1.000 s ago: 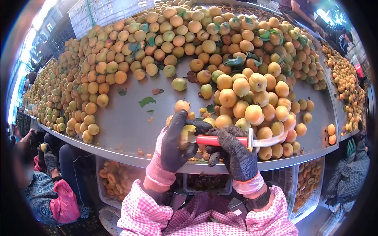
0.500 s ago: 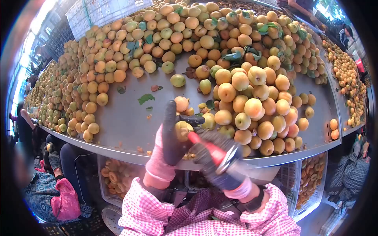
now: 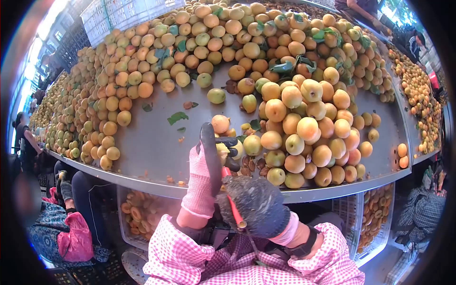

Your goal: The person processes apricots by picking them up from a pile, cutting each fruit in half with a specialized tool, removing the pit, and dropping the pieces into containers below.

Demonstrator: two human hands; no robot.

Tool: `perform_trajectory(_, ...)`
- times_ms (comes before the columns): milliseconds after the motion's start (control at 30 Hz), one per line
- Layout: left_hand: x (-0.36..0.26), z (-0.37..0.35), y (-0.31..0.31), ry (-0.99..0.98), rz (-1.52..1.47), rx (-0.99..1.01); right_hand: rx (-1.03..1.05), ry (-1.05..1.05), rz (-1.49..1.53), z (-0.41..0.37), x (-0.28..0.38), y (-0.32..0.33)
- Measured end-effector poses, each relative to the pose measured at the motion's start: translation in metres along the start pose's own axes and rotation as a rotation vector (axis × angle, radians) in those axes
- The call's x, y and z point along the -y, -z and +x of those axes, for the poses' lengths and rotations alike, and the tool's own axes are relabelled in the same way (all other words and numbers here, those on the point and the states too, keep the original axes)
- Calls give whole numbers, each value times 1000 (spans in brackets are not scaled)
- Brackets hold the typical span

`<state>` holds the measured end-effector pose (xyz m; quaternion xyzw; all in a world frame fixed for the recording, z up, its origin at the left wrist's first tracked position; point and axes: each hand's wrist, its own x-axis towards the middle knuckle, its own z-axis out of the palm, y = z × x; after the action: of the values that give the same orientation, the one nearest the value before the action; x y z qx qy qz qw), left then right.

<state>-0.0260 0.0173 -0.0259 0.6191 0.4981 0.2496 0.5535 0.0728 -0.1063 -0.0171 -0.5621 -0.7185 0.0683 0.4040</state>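
My left hand, in a dark glove with a pink cuff, is closed around a yellow apricot over the table's front edge. Just below and to the right, my right hand, in a worn dark glove, grips a slim red-handled tool. The tool's upper end meets the apricot between the hands; its tip is hidden by the fingers. Beyond my left fingertips an orange apricot lies on the metal table. Close to my right hand rises a heap of apricots, with brown pits at its foot.
More apricots bank along the table's back and left. A white crate stands behind them. Under the front edge are crates of halved apricots, one left and one right. Other people sit or stand around the table.
My right hand has come down and left, turning the red-handled tool more upright. My left hand stays nearly in place around the apricot. Brown pits beside the heap are now uncovered.
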Motion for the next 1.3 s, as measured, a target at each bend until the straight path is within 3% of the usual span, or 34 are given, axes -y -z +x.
perform_trajectory(33, -13, -1, 0, 152, -170, 8, -48, 137, -71, 4, 0, -4)
perform_trajectory(133, -3, 6, -1, 171, -216, -8, 77, 6, -357, 2, 14, 2)
perform_trajectory(167, 9, 11, -1, 211, -258, -18, 118, 95, -341, 4, 5, 3)
perform_trajectory(233, 13, 4, 11, -325, 266, 52, 176, -169, 307, 10, -6, 18)
perform_trajectory(300, 13, 1, 7, -447, 338, 63, 33, 55, 237, 13, -23, 23)
perform_trajectory(400, 16, 2, -11, 14, -220, -31, 73, -1, -23, 3, -8, 22)
perform_trajectory(567, 24, 8, -18, -50, -220, -130, 120, 16, -234, -4, -6, 14)
perform_trajectory(633, 28, 7, -16, -288, -62, -155, 24, 25, -170, -10, -10, 3)
perform_trajectory(733, -10, -11, -10, -105, -250, -135, 10, -178, -187, -12, -7, 13)
perform_trajectory(767, -20, -12, -5, 22, -363, -120, -55, -144, -225, -12, -13, 17)
perform_trajectory(800, -24, -12, -1, 146, -478, -104, -79, -177, -133, -14, -17, 18)
perform_trajectory(833, -22, -13, 1, 129, -491, -125, -101, -211, -42, -17, -20, 19)
perform_trajectory(867, -10, -8, 6, 17, -398, -148, -122, -245, 48, -19, -23, 21)
perform_trajectory(933, 11, -4, 16, -117, -270, -205, -181, -560, 331, -7, -11, 34)
perform_trajectory(1000, -7, -24, 27, -90, -259, -283, -321, -362, 153, -6, -18, 43)
perform_trajectory(1067, -39, -51, 37, 10, -294, -360, -334, -367, 98, -5, -18, 56)
perform_trajectory(1133, -36, -75, 60, 6, -217, -432, -352, -329, 125, -11, -21, 68)
perform_trajectory(1167, -12, -84, 83, -120, -61, -408, -309, -296, 83, -13, -20, 74)
perform_trajectory(1233, 13, -104, 116, -123, 73, -374, -345, -251, 29, -18, -21, 80)
perform_trajectory(1300, 13, -122, 134, 112, 23, -363, -386, -265, 91, -23, -21, 84)
